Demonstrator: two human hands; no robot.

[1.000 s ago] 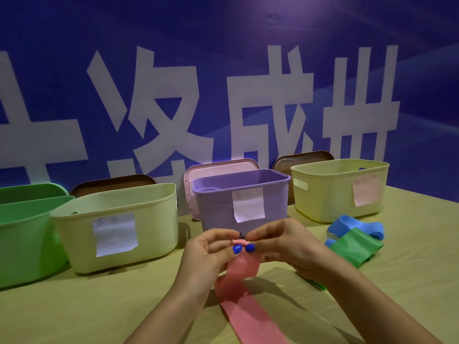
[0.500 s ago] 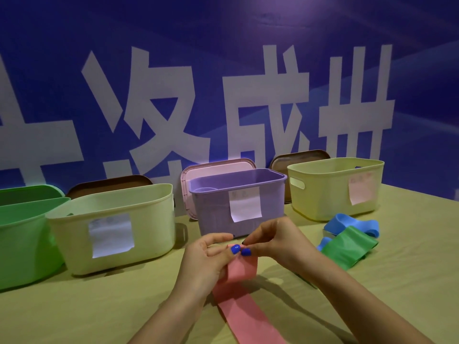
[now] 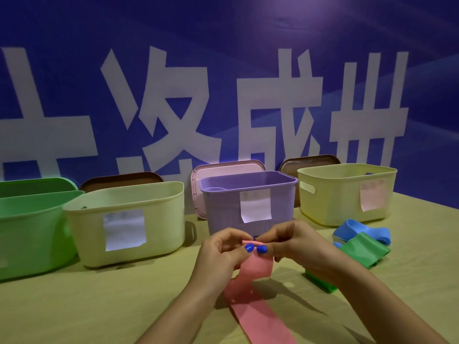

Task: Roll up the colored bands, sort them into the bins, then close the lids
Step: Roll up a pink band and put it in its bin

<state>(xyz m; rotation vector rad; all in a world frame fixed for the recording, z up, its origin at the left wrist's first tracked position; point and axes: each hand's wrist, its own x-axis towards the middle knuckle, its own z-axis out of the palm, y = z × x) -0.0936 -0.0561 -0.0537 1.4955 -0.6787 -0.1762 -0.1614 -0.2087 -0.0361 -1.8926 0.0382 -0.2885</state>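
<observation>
A pink band (image 3: 257, 266) hangs from my fingers and trails down across the table toward me. My left hand (image 3: 221, 254) and my right hand (image 3: 295, 247) pinch its rolled top end between thumbs and fingertips, just in front of the purple bin (image 3: 248, 194). A green band (image 3: 360, 252) and a blue band (image 3: 357, 230) lie loose on the table to the right of my right hand. Four open bins stand in a row: the green bin (image 3: 29, 227), a pale yellow bin (image 3: 124, 219), the purple bin and a yellow bin (image 3: 345, 192).
Lids lean against the blue wall behind the bins: a brown lid (image 3: 119, 178), a pink lid (image 3: 223, 167), another brown lid (image 3: 308, 161) and a green lid (image 3: 37, 184). Paper labels hang on three bin fronts. The table (image 3: 99, 306) is covered in yellow-green cloth.
The roll at the pink band's top has been turned slightly by both hands, which stay in the same spot in front of the purple bin. The view shifted a little.
</observation>
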